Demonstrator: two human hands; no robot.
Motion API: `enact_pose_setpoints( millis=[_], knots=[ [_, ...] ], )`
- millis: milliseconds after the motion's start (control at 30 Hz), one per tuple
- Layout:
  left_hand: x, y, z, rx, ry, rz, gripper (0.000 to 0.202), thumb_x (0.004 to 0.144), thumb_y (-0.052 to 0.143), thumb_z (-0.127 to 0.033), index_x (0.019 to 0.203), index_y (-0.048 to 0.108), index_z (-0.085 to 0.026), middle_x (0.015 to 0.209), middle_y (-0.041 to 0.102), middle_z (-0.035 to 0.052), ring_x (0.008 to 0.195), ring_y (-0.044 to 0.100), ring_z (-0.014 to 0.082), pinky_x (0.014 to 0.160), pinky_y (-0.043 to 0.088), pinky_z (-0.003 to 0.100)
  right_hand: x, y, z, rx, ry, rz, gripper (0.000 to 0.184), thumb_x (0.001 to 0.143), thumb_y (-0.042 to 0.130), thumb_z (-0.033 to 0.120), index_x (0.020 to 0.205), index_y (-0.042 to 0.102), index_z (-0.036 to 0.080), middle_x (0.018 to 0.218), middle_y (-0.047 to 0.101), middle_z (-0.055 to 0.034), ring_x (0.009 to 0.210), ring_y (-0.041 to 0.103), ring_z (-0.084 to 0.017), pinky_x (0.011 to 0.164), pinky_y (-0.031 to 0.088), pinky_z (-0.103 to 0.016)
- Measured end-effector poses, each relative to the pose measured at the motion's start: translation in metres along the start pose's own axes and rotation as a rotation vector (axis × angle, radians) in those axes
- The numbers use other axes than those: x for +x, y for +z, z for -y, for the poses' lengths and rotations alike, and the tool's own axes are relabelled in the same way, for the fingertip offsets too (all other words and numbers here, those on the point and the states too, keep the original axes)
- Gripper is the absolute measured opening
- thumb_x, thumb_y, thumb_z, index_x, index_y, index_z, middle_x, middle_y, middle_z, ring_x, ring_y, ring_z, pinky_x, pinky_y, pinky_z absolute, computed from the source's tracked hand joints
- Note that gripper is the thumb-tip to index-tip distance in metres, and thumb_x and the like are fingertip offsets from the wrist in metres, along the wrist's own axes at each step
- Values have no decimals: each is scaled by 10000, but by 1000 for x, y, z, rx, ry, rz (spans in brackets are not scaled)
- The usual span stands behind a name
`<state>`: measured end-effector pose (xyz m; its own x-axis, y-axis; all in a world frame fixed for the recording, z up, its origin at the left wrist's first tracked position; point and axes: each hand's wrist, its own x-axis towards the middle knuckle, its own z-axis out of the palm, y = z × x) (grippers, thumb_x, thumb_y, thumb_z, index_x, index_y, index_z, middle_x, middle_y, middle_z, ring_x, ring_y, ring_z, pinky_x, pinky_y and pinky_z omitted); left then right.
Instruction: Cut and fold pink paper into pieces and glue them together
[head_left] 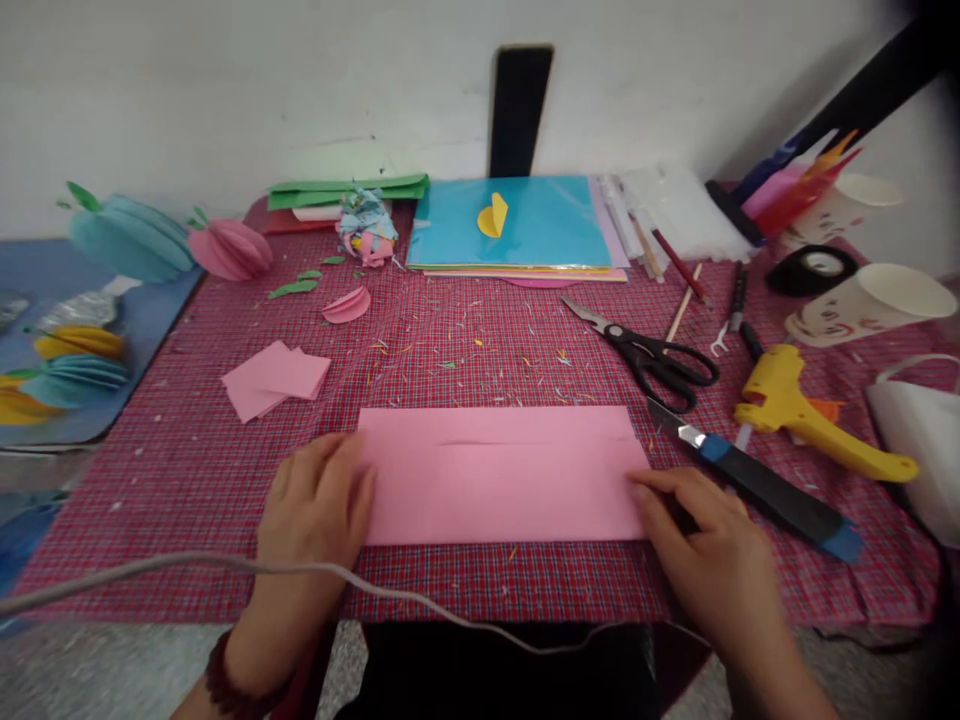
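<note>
A folded pink paper sheet (502,475) lies flat on the red checked tablecloth (187,480) in front of me. My left hand (319,505) rests flat on the sheet's left end, fingers stretched out. My right hand (705,545) presses the sheet's right lower corner with its fingertips, fingers loosely curled, holding nothing I can see. A blue and black utility knife (757,480) lies just right of my right hand, its blade pointing toward the paper.
Black scissors (652,355), a yellow glue gun (810,415), paper cups (870,300), black tape (814,268) and sticks lie at right. A coloured paper stack (517,225) sits at back. Pink squares (274,380), paper fruit (229,248) at left. A grey cord (225,565) crosses the near edge.
</note>
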<state>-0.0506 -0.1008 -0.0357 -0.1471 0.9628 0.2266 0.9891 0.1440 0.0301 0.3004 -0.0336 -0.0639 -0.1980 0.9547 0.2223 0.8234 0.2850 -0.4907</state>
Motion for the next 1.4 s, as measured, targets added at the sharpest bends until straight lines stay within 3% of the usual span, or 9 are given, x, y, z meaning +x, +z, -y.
enact_pose_setpoints(
  millis=[67, 167, 233, 333, 500, 833, 1000, 1233, 1400],
  knots=[
    [-1, 4, 2, 18, 236, -32, 350, 945, 428, -169, 1251, 597, -192, 1313, 595, 161, 1238, 537, 314, 1015, 432, 468, 0, 0, -1, -12, -13, -2, 168, 930, 534, 357, 952, 664, 254, 920, 716, -23, 867, 657, -241, 795, 422, -387],
    [5, 5, -8, -36, 571, 75, 367, 958, 387, -146, 1222, 634, -207, 1333, 620, 118, 1290, 519, 269, 1093, 373, 457, 0, 1, -3, -31, -28, -11, 187, 927, 529, 382, 936, 662, 252, 921, 715, -28, 859, 658, -248, 794, 422, -394],
    [12, 2, -24, -96, 696, 171, 357, 990, 410, -295, 1268, 605, -184, 1362, 606, 116, 1300, 516, 256, 1122, 342, 434, 1, 2, -3, -35, -33, -15, 192, 927, 525, 386, 928, 661, 250, 910, 713, -28, 852, 659, -247, 796, 423, -393],
    [20, 1, -53, -201, 832, 286, 597, 952, 428, -556, 1428, 455, -198, 1487, 486, 125, 1374, 433, 282, 1137, 310, 438, 1, 3, -3, -39, -33, -22, 194, 925, 525, 383, 925, 662, 246, 904, 711, -29, 853, 661, -246, 789, 425, -389],
    [23, 8, -83, -348, 1089, 313, 695, 929, 365, -650, 1512, 314, -276, 1605, 305, 72, 1440, 317, 296, 1152, 253, 504, 1, 3, -4, -26, -9, -10, 196, 922, 532, 386, 925, 665, 242, 911, 709, -30, 863, 662, -248, 785, 422, -390],
    [25, 11, -84, -410, 1067, 424, 754, 920, 416, -639, 1522, 277, -209, 1600, 320, 75, 1459, 280, 277, 1199, 116, 496, 5, 0, 5, -10, -17, -19, 126, 929, 550, 278, 928, 661, 219, 881, 687, -42, 847, 651, -227, 791, 452, -392],
    [25, 12, -86, -400, 1075, 435, 735, 924, 420, -628, 1512, 293, -207, 1594, 333, 73, 1460, 271, 281, 1197, 114, 509, 3, -15, 19, -6, -132, -169, 159, 914, 559, 215, 1042, 650, 191, 1140, 628, -123, 1069, 595, -272, 947, 465, -485],
    [22, 18, -89, -396, 1071, 459, 774, 866, 541, -627, 1498, 312, -244, 1586, 342, 66, 1476, 224, 298, 1191, 109, 545, 1, -12, 70, -30, -418, 352, 521, 892, 571, 185, 1402, 477, 146, 1448, 525, -117, 1372, 429, -258, 1130, 391, -475],
    [24, 15, -87, -416, 1071, 469, 735, 877, 538, -611, 1489, 333, -258, 1560, 383, 55, 1477, 218, 288, 1192, 145, 540, 0, -2, 67, -118, -414, 388, 577, 858, 574, 181, 1425, 471, 171, 1490, 491, -85, 1391, 411, -274, 1132, 374, -526]
  ],
)
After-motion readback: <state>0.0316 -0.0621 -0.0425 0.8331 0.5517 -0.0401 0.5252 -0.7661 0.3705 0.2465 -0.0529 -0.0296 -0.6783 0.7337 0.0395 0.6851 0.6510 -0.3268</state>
